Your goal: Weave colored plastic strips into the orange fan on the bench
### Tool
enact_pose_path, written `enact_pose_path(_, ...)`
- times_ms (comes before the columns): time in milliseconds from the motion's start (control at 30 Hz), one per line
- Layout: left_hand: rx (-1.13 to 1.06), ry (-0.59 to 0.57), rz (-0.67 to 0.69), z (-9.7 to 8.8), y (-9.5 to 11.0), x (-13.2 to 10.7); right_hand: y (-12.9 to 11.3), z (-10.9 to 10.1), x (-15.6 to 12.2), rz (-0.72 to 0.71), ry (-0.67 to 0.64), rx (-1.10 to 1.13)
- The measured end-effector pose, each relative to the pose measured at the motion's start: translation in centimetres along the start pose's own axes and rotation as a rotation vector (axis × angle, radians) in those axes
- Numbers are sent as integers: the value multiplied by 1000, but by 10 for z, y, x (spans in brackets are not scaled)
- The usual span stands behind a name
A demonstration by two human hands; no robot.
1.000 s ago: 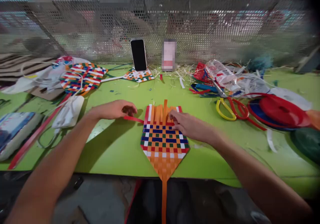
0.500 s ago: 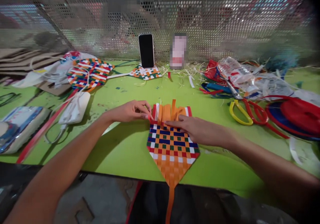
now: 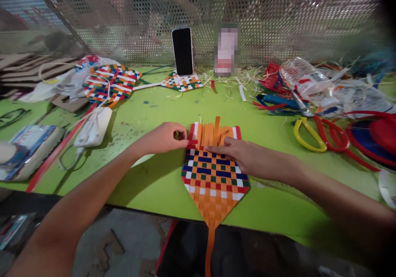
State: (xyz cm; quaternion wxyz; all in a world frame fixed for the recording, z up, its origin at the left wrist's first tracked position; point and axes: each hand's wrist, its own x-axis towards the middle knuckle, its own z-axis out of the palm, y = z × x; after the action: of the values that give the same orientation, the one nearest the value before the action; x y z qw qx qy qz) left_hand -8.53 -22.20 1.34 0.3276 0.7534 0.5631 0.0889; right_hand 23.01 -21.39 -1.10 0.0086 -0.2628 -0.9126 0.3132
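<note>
green table (image 3: 148,112) in front of a perforated metal screen (image 3: 130,29). near the front edge, in the middle, a woven piece (image 3: 213,178) of orange, white, blue, green and red strips, lying flat with its pointed end toward the body. out of that point, a long orange tail (image 3: 209,248) hanging past the table edge. at the far end, loose orange strips (image 3: 208,134) sticking up at different angles. by the upper left corner, a red strip (image 3: 192,142) pinched between thumb and forefinger of the left hand (image 3: 167,137): fingers curled, a small round gap inside the curl, forearm slanting in from the lower left. on the right half of the weave, the right hand (image 3: 236,152): palm down, forefinger stretched leftward along the upper rows, other fingers bent, forearm slanting in from the right. cannot tell about any grip under those bent fingers. farther right, scissors (image 3: 305,113) with a yellow handle, near a red and blue coil (image 3: 382,134). toward the back, a phone (image 3: 182,52) propped upright. off to the left, a multicoloured woven fan (image 3: 111,81), then a white power strip (image 3: 94,126) and a packet (image 3: 37,145).
</note>
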Motion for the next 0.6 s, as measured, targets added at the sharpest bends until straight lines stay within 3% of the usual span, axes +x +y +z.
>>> enact_pose_path(300,-9,-86,10,-3,-1,-1,0,-1,1,11,-7,-6)
enact_pose_path(600,-91,1,10,9,2,4,5,-3,3,-22,48,78)
